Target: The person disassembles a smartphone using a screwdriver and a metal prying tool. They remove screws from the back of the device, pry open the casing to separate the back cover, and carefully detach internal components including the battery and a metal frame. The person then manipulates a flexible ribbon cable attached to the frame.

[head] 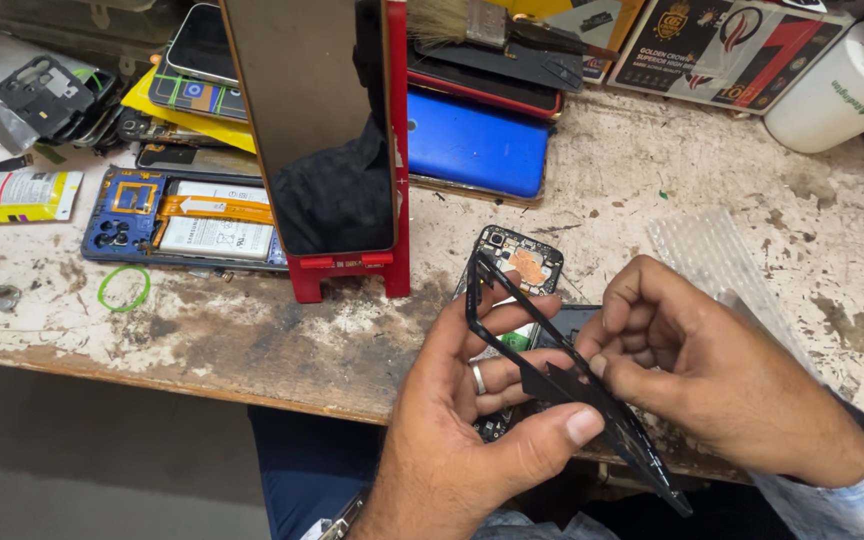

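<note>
My left hand and my right hand both grip a thin black phone frame, tilted on edge above the worn bench. The left thumb presses its lower side and the left fingers curl behind it. My right fingertips pinch a dark flap on the frame near its middle. Behind the frame, an opened black phone with its circuit board showing is held in my left fingers.
A red stand holds a dark phone screen upright. An opened blue phone and a green rubber band lie left. A blue phone, a brush, a white tub and bubble wrap sit behind and right.
</note>
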